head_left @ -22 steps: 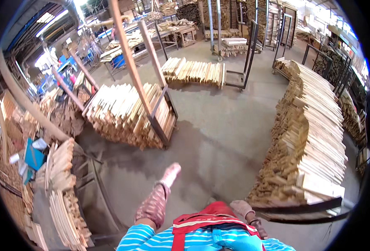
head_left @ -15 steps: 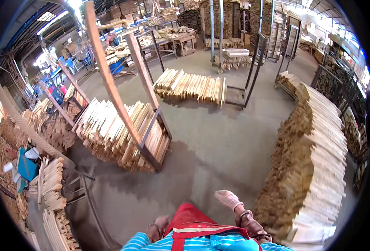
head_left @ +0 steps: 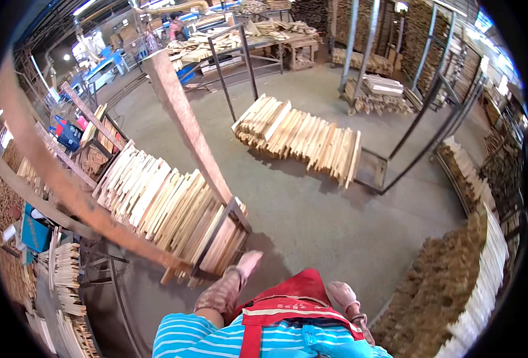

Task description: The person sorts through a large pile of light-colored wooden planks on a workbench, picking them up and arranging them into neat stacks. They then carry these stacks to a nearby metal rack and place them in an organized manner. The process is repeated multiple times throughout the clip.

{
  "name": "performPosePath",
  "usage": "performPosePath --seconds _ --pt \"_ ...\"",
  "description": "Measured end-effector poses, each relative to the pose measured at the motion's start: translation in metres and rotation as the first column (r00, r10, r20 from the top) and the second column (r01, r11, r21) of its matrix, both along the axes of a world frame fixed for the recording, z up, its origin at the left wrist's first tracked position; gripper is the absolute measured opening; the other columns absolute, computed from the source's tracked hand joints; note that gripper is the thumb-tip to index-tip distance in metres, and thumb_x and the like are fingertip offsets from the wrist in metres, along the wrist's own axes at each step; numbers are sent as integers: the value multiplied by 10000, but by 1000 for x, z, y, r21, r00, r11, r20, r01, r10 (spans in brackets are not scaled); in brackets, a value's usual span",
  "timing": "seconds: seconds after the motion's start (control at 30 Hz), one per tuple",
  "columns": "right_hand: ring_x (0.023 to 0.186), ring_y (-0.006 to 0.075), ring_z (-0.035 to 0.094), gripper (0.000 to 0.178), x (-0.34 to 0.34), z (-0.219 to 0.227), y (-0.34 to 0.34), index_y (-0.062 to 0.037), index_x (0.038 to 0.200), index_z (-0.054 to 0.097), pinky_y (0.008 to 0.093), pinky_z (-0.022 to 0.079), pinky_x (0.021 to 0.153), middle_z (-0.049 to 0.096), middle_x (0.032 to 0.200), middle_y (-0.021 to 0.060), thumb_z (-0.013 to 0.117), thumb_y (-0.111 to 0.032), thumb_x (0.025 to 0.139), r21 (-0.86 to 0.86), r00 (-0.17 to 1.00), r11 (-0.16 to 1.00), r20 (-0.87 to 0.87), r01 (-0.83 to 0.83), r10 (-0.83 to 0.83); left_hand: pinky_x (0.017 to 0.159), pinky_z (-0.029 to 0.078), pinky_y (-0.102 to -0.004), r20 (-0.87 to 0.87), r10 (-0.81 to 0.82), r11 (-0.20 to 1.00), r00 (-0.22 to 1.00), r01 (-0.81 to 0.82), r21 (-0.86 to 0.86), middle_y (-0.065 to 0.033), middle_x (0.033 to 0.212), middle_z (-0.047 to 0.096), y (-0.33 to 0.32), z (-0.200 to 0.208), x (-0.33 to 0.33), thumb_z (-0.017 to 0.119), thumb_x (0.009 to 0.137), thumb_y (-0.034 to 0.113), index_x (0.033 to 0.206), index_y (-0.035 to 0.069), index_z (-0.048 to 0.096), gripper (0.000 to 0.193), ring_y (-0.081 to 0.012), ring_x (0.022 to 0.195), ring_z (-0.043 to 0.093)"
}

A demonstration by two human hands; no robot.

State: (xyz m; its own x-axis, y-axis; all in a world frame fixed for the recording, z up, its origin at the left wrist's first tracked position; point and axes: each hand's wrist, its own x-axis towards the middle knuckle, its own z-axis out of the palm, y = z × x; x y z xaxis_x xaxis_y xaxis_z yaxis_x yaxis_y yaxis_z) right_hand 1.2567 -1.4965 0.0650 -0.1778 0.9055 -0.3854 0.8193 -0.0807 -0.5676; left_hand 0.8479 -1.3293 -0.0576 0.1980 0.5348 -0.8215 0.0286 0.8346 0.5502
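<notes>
My left hand point(head_left: 249, 263), in a pale glove, is stretched forward, somewhat smeared by motion. Its fingers look extended, with nothing seen in them. It is nearest to the end of a stack of light wooden strips point(head_left: 183, 206) on a metal-framed rack at left; whether it touches the rack I cannot tell. My right hand point(head_left: 341, 293), also gloved, hangs beside my red apron point(head_left: 288, 292). Its fingers are loosely extended, and no object shows in it. A long stack of wooden strips point(head_left: 437, 286) stands to its right.
A brown upright post point(head_left: 79, 197) of the left rack leans close across my view; another post point(head_left: 189, 125) stands behind it. Ahead, a low rack carries more strips point(head_left: 300, 134), with a dark metal frame point(head_left: 374, 170) at its right end. A wood-covered worktable point(head_left: 258, 42) stands farther back.
I have moved forward and my view has turned left. The left rack is nearer. My left hand has swung forward, while my right hand has drawn back towards my body.
</notes>
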Motion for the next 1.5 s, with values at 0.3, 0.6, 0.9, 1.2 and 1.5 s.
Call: performPosePath --seconds 0.3,0.6,0.9,1.2,1.5 --pt "1108 360 632 315 96 -61 379 -100 1108 693 430 506 945 687 1135 170 545 -296 909 250 918 888 200 -387 343 497 391 -317 131 154 893 979 -195 405 7 658 565 354 76 174 611 931 343 822 132 621 237 -141 555 476" --pt "1206 319 610 538 -114 120 791 -71 1304 631 379 471 1024 655 1286 163 552 -464 945 63 922 937 -167 -343 349 934 487 -495 -760 -179 915 624 389 103 -210 1198 672 456 -77 30 508 883 494 1198 72 678 553 -437 1126 626" --pt "1059 301 669 429 -274 25 1020 -120 1233 654 400 546 835 708 1129 160 544 -414 941 -31 830 833 79 -552 553 907 510 -501 -836 -242 680 491 701 215 -206 1114 696 710 -52 -156 516 912 352 1106 86 692 373 -420 1052 647" --pt "1017 338 647 473 -381 -7 1204 -61 1191 652 412 488 907 707 1083 148 495 -432 942 -116 838 839 -212 -532 503 840 517 -338 -277 390 811 878 -185 555 -112 1018 710 1029 130 -303 614 917 366 1215 12 656 465 -184 911 647" --pt "1220 287 597 465 -530 6 1340 -56 1416 523 366 462 1041 604 1369 126 480 -317 1033 -76 816 915 -486 -397 313 661 525 -364 -648 245 884 721 109 455 -92 853 674 1204 51 -524 590 918 220 974 59 693 199 -224 766 644"
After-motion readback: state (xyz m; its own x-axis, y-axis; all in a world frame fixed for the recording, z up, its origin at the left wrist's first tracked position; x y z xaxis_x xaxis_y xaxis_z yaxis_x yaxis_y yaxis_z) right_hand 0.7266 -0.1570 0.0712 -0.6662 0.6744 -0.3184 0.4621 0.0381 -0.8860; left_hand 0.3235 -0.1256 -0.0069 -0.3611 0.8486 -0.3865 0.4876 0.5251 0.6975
